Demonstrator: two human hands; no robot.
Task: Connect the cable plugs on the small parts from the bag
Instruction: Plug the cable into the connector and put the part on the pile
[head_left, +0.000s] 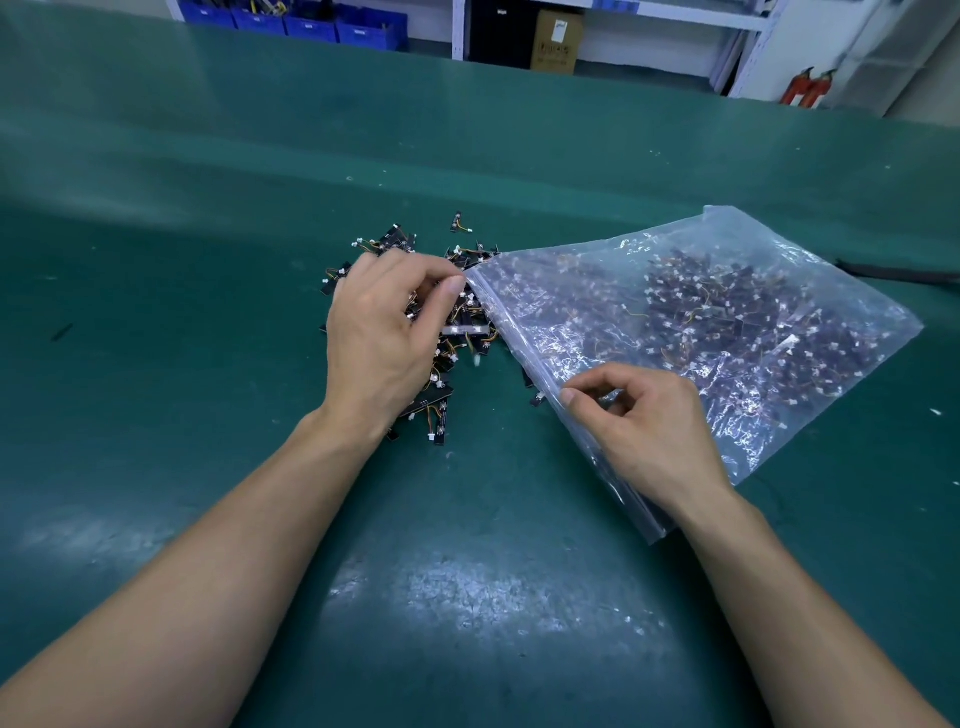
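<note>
While the bag (727, 322) is held at its mouth by both hands, no part is being worked on. The far corner of the mouth is pinched between thumb and fingers of the left hand (384, 332); the zip edge nearer the person is pinched between thumb and forefinger of the right hand (644, 421). A pile of parts (439, 410) is seen on the table (208, 364), just beside the mouth and partly under the left hand. Far more parts lie inside the bag. The task is judged to be at its start: parts are laid out, but no plug is held. Whether any plugs in the pile are joined cannot be told.
</note>
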